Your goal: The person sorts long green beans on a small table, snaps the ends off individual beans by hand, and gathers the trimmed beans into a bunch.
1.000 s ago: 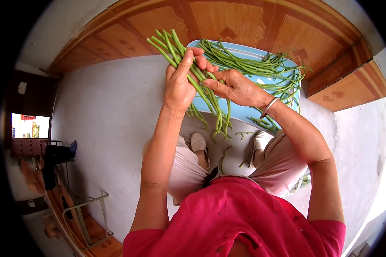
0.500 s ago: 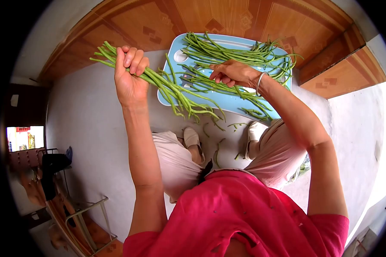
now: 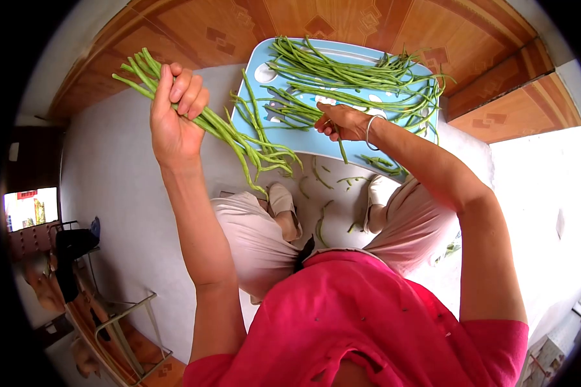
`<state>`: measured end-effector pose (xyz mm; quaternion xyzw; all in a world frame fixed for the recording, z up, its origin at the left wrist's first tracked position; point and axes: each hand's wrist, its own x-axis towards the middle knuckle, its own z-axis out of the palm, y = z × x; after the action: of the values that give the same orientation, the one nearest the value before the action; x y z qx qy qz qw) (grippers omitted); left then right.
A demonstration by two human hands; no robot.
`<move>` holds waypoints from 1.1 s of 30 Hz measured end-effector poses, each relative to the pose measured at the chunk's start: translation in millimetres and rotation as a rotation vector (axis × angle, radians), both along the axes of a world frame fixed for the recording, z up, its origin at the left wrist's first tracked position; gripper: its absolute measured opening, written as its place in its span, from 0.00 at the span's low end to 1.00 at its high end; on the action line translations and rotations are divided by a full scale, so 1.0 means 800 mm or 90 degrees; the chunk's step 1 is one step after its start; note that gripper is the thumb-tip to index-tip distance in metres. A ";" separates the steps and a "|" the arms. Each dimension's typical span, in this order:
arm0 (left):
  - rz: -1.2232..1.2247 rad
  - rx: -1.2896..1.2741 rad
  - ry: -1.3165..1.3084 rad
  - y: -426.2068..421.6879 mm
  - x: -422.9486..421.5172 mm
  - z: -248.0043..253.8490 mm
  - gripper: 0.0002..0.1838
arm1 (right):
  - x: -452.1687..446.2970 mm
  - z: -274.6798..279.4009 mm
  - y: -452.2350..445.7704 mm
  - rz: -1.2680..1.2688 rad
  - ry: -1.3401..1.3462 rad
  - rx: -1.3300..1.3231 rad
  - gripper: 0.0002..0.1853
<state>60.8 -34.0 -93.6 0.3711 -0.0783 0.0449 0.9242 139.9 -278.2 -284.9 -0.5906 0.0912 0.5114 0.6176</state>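
A bunch of long green beans point(image 3: 229, 132) is in my left hand point(image 3: 179, 116), which is wrapped round it left of the blue tray table point(image 3: 361, 150). Its thin ends hang down to the right, over the table's near left edge. My right hand point(image 3: 342, 122), with a bangle at the wrist, is closed round a few beans point(image 3: 297, 111) above the middle of the table. One bean end sticks out below my fingers. Along the far side of the table lies a larger pile of beans point(image 3: 342, 74). Short bean pieces point(image 3: 382, 164) lie near the front right edge.
Bean scraps point(image 3: 320, 226) lie on the floor between my shoes point(image 3: 283, 201). Wooden cabinet panels point(image 3: 329, 19) stand behind the table. At the far left is another person's dark-clothed leg point(image 3: 71, 251), near a metal-framed piece of furniture point(image 3: 126, 316).
My left hand has moved left with its bunch, away from my right hand. My right hand has left that bunch and taken hold of beans over the table.
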 end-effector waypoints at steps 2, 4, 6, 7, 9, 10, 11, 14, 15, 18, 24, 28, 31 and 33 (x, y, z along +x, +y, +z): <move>0.006 0.042 0.012 -0.003 -0.001 -0.001 0.11 | 0.001 0.003 0.001 -0.001 -0.010 0.001 0.27; 0.019 0.101 0.025 -0.007 -0.004 -0.003 0.12 | 0.002 0.014 0.001 -0.011 -0.026 0.010 0.27; 0.013 0.102 0.030 -0.012 -0.004 -0.002 0.12 | 0.013 0.018 -0.002 -0.011 -0.059 0.009 0.26; 0.009 0.104 0.033 -0.013 -0.005 -0.002 0.12 | 0.019 0.013 -0.004 0.001 -0.088 -0.032 0.25; 0.008 0.105 0.030 -0.016 -0.005 0.000 0.12 | 0.019 0.003 -0.003 0.030 -0.129 -0.081 0.25; 0.006 0.105 0.028 -0.017 -0.005 0.000 0.12 | 0.015 -0.003 -0.002 0.049 -0.140 -0.090 0.24; 0.006 0.107 0.030 -0.017 -0.004 0.000 0.12 | 0.012 -0.008 0.000 0.066 -0.152 -0.100 0.24; 0.008 0.106 0.032 -0.019 -0.003 0.000 0.11 | 0.006 -0.020 0.002 0.054 -0.304 -0.151 0.22; 0.009 0.104 0.032 -0.021 -0.003 0.001 0.11 | 0.014 -0.023 -0.002 0.122 -0.434 -0.193 0.21; 0.014 0.096 0.035 -0.018 -0.003 -0.002 0.11 | 0.035 -0.039 -0.024 0.322 -0.729 -0.343 0.17; 0.032 0.114 0.039 -0.016 -0.002 -0.002 0.12 | 0.017 -0.060 -0.028 0.497 -0.853 -0.597 0.11; 0.029 0.100 0.049 -0.014 -0.002 -0.005 0.11 | 0.027 -0.045 -0.031 0.434 -0.858 -0.557 0.09; 0.036 0.091 0.063 -0.014 -0.001 -0.006 0.12 | 0.046 0.003 -0.045 0.418 -0.802 -0.393 0.09; 0.046 0.086 0.077 -0.013 0.001 -0.010 0.11 | 0.060 0.034 -0.058 0.346 -0.764 -0.243 0.10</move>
<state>61.3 -44.4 -101.7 0.4369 -0.0121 0.0502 0.8980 188.3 -325.0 -257.9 -0.8721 -0.3296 0.2073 0.2962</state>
